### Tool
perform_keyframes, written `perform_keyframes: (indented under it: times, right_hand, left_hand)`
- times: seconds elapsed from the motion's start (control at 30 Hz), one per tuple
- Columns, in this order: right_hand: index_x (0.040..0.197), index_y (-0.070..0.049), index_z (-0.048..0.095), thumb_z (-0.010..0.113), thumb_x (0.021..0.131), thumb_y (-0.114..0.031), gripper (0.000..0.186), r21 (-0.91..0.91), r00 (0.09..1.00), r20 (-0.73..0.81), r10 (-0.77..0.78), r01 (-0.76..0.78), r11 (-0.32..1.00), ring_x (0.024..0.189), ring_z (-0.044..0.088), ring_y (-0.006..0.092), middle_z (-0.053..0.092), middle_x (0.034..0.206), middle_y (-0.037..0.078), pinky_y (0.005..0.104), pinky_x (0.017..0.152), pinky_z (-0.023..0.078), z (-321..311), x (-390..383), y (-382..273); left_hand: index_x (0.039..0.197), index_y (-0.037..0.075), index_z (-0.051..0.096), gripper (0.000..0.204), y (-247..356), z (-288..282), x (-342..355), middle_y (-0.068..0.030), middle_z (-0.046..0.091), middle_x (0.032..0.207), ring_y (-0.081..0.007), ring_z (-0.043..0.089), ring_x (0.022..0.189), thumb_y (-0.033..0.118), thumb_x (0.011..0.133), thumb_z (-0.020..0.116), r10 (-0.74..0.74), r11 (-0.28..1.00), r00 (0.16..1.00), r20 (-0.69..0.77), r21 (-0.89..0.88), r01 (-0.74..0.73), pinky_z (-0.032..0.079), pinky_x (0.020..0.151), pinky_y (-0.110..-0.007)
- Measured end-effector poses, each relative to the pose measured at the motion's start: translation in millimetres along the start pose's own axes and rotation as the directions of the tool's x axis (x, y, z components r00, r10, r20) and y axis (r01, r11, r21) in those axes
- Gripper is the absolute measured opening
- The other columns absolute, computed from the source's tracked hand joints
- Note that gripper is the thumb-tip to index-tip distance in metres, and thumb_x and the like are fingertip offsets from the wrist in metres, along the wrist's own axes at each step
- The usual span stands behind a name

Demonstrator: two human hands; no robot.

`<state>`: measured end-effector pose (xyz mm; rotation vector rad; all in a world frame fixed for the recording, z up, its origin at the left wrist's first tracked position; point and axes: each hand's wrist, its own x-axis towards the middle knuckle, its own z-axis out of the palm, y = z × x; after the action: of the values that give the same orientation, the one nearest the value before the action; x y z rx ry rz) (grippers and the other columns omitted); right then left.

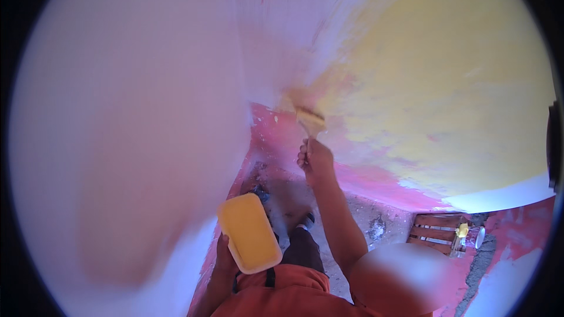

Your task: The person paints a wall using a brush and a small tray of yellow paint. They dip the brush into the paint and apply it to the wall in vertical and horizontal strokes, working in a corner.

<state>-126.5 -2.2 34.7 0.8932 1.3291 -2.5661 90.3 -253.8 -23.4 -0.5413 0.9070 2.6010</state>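
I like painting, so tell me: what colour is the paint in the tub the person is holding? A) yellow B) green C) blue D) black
A. The left hand holds a rectangular paint tub filled with yellow paint, the same yellow that the paintbrush in the right hand spreads on the wall.

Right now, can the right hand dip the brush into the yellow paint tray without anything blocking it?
Probably yes. The right hand holds the brush at the wall; the paint tray, held by the left hand, sits lower-left with open space between.
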Motion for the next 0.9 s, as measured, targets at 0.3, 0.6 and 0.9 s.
perform_keyframes:
  times: [0.3,0.6,0.9]
  right_hand:
    - [0.119,0.004,0.058,0.055,0.101,-0.023,0.033,-0.425,0.898,0.245,-0.365,0.438,0.792,0.060,0.053,0.0110,0.056,0.083,0.005,0.0263,0.052,0.046,20,-153,-111]
    - [0.108,0.004,0.066,0.069,0.085,-0.001,0.023,-0.798,0.796,0.249,-0.551,0.491,0.350,0.074,0.071,0.0161,0.071,0.086,0.013,0.0272,0.066,0.055,-4,-196,-90]
    - [0.100,0.001,0.066,0.072,0.084,-0.015,0.024,-0.945,0.876,0.278,-0.394,0.323,0.051,0.069,0.071,0.0176,0.070,0.075,0.015,0.0322,0.064,0.054,-1,-183,-65]
  left_hand:
    - [0.147,0.003,0.035,0.072,-6,42,67,-0.0127,0.053,0.137,-0.0254,0.056,0.124,0.047,0.094,0.058,-0.002,0.998,0.953,0.304,-0.059,0.020,0.050,0.100,-0.040]
    - [0.145,0.003,0.038,0.064,-12,82,98,-0.0104,0.052,0.136,-0.0217,0.054,0.125,0.036,0.095,0.060,-0.014,0.997,0.946,0.324,-0.067,0.038,0.047,0.103,-0.037]
    - [0.142,0.003,0.037,0.061,-32,87,113,-0.0121,0.053,0.134,-0.0224,0.057,0.121,0.033,0.094,0.061,-0.043,0.996,0.909,0.416,-0.058,0.074,0.049,0.101,-0.038]
